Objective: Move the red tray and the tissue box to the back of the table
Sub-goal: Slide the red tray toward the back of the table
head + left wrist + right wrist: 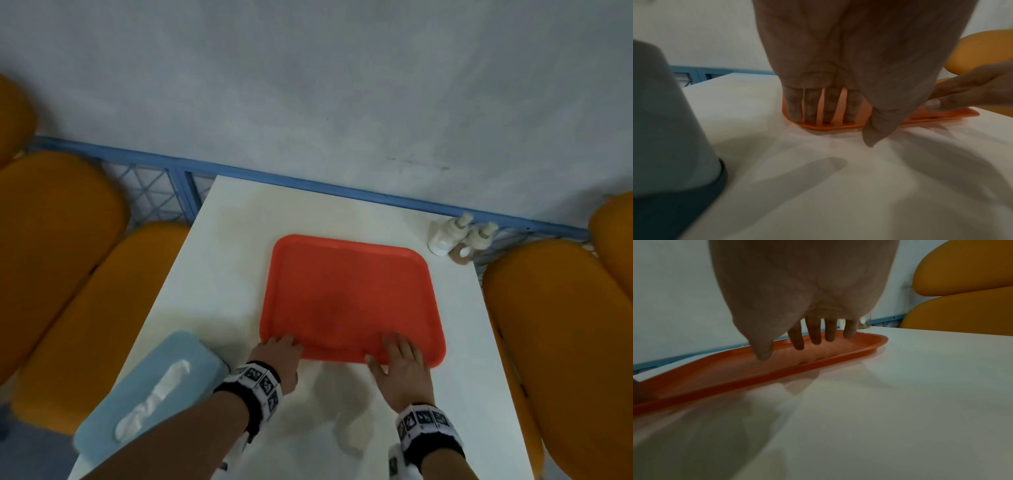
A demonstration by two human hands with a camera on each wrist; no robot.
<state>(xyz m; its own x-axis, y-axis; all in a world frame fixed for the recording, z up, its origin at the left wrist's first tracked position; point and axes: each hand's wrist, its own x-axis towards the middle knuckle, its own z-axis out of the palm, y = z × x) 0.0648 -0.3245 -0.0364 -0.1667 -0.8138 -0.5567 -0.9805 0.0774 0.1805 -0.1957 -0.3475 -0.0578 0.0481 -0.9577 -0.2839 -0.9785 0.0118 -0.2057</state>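
The red tray lies flat in the middle of the white table, its far edge a short way from the back. My left hand rests with straight fingers on the tray's near left corner. My right hand lies flat, fingers spread over the near right rim of the tray. The pale blue tissue box, a white tissue poking from its slot, sits at the table's near left corner, just left of my left wrist, and looms as a blue-grey block, the tissue box.
Two white pump bottles stand at the back right corner of the table, close to the tray's far right corner. Orange seats flank the table on both sides. A blue rail and a grey wall run behind.
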